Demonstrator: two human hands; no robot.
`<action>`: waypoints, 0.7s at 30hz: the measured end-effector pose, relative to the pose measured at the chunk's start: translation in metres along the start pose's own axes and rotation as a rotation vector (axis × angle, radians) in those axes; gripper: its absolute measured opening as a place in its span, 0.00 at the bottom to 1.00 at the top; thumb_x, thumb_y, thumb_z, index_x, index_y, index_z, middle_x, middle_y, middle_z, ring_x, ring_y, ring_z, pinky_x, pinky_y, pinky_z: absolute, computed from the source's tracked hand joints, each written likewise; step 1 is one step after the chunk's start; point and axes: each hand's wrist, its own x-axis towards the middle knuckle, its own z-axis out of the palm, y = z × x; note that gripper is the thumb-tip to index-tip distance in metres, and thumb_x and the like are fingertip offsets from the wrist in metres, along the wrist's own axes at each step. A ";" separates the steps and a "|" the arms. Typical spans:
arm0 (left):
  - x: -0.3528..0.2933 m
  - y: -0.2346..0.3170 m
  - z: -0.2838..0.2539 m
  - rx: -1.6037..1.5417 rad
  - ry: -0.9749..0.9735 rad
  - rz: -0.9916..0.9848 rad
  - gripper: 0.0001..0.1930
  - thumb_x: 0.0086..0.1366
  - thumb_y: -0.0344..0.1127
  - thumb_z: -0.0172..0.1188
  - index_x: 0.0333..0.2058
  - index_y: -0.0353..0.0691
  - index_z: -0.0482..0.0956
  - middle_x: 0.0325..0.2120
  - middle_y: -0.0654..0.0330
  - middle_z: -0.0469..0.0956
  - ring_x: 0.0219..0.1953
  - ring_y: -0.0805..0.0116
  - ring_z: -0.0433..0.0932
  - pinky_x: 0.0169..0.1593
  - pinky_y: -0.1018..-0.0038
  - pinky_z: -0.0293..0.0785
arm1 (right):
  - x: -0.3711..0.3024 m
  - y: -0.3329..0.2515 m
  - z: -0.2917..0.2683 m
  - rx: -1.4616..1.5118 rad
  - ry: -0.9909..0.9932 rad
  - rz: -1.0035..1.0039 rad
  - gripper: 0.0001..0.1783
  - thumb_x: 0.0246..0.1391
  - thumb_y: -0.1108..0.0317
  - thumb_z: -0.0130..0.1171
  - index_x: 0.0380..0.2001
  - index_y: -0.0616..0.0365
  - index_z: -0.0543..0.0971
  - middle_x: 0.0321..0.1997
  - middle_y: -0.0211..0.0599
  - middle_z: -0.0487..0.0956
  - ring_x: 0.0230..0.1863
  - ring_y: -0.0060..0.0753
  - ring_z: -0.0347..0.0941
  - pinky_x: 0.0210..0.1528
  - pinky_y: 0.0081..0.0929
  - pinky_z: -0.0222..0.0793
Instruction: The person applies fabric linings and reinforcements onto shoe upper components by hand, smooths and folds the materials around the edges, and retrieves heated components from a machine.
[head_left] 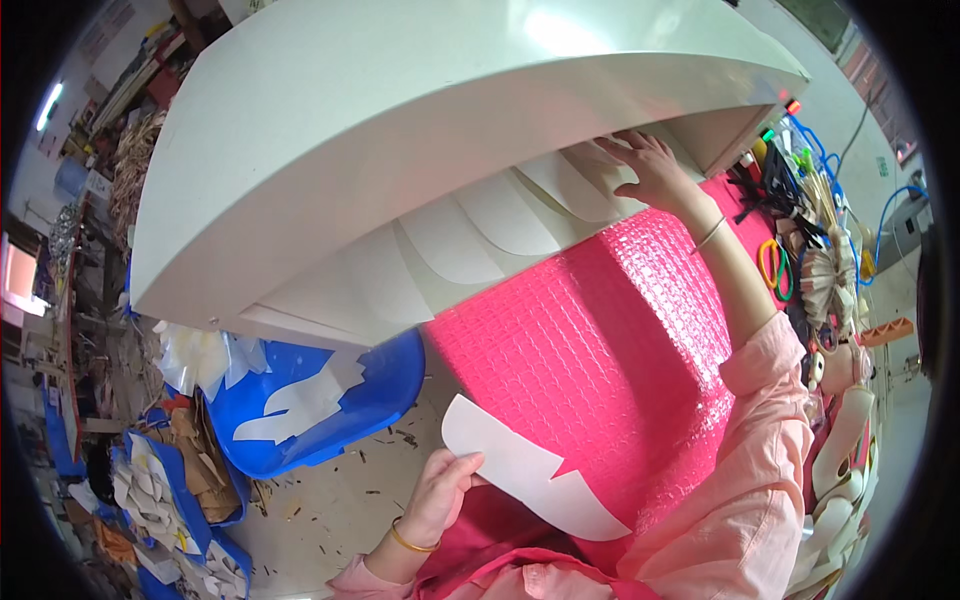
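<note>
Between the thumb and fingers of my left hand (440, 492) is the end of a white notched sheet piece (530, 470). The piece is long and curved, with a jagged notch in one edge, and hangs in front of pink quilted padding (580, 350). My right hand (655, 178) reaches into the opening of a large white box-shaped housing (420, 130), its fingers spread. Under and beside those fingers lies a rounded white sheet piece (570, 185); whether they touch it I cannot tell. More rounded white pieces (505, 215) lie in a row to the left inside the opening.
A blue tub (400, 385) at the lower left holds notched white pieces (310, 400). Behind it, blue crates (170, 470) hold more white scraps. Dark bits are scattered on the floor (350, 520). Cords, scissors (775, 268) and tools crowd the right side.
</note>
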 end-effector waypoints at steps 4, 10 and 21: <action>0.000 0.018 0.015 -0.002 -0.159 0.017 0.10 0.57 0.31 0.48 0.36 0.31 0.71 0.34 0.57 0.74 0.36 0.69 0.74 0.40 0.73 0.71 | -0.060 -0.046 -0.036 0.076 0.457 -0.073 0.33 0.40 0.65 0.59 0.52 0.52 0.62 0.52 0.44 0.63 0.53 0.44 0.57 0.56 0.39 0.51; 0.047 0.043 0.067 -0.066 -0.297 0.163 0.11 0.57 0.30 0.48 0.38 0.31 0.70 0.34 0.59 0.73 0.36 0.72 0.72 0.39 0.75 0.70 | -0.206 -0.087 -0.003 1.347 -0.417 -0.001 0.25 0.49 0.63 0.53 0.50 0.61 0.62 0.36 0.39 0.73 0.41 0.28 0.68 0.44 0.24 0.64; 0.165 0.047 0.211 0.212 -0.511 0.538 0.22 0.57 0.36 0.50 0.47 0.28 0.60 0.41 0.53 0.67 0.42 0.70 0.66 0.46 0.76 0.61 | -0.244 -0.028 -0.020 1.332 0.292 0.501 0.18 0.47 0.68 0.54 0.41 0.67 0.70 0.32 0.29 0.74 0.32 0.17 0.68 0.35 0.15 0.64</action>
